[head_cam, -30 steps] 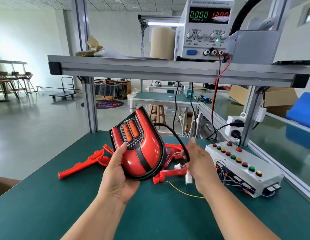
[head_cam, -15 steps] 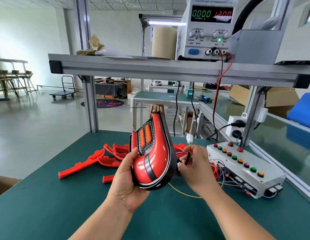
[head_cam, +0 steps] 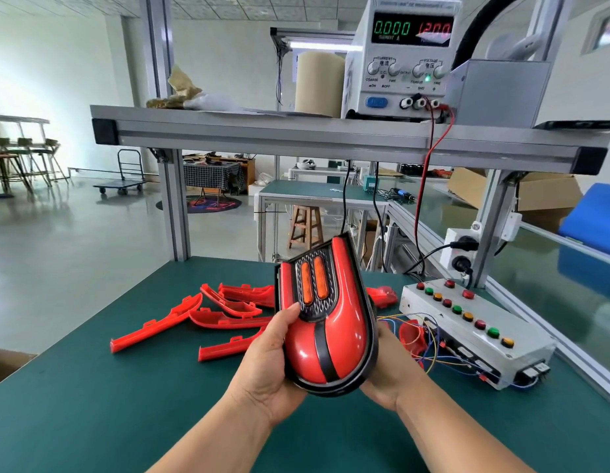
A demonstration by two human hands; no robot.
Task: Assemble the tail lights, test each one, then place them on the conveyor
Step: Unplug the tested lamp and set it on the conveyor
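Tail light [head_cam: 325,322] is gripped upright over the table [head_cam: 92,421] by the left hand [head_cam: 266,367], thumb on its front. At its four o'clock the right hand [head_cam: 387,380] is tucked behind; whether its fingers grip cannot be told.

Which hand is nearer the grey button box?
Right. The right hand is behind the tail light, left of the button box; the left hand grips the light's far side.
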